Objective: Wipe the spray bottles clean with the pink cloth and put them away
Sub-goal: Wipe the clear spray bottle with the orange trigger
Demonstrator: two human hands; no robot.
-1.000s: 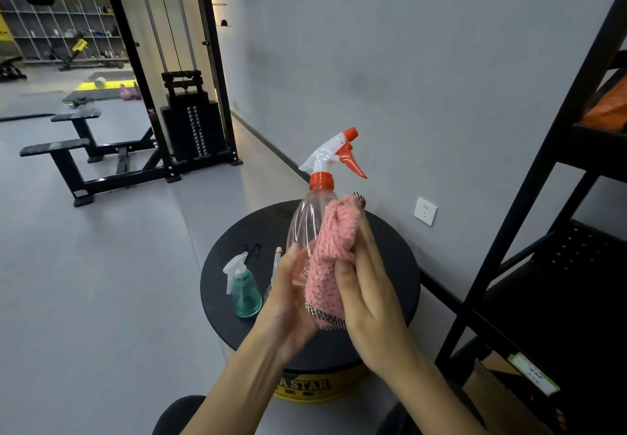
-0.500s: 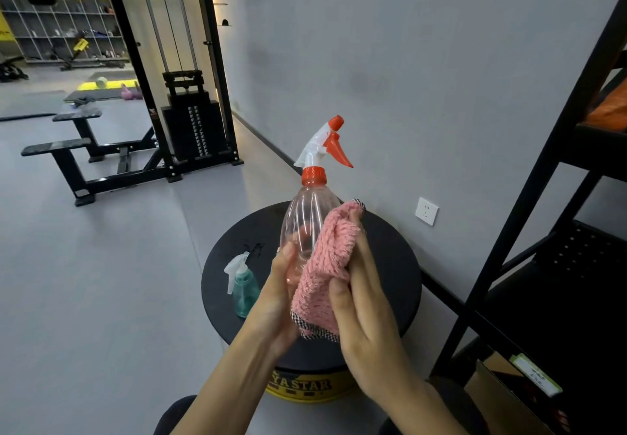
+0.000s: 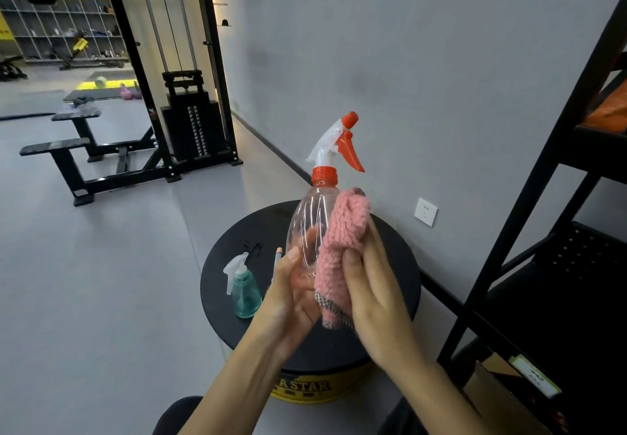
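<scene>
My left hand grips the lower body of a clear spray bottle with an orange cap and trigger, held upright above the black round stool. With my right hand I press the pink cloth flat against the bottle's right side. A small teal spray bottle with a white nozzle stands on the stool's left part. Beside it lies a thin white tube, partly hidden by my left hand.
A black metal shelf rack stands at the right with a cardboard box on its lowest level. A grey wall with a white socket is behind the stool. A cable weight machine and benches stand at the far left.
The bottle has turned in my left hand, its trigger swinging slightly, while my right hand has slid the pink cloth up along its side.
</scene>
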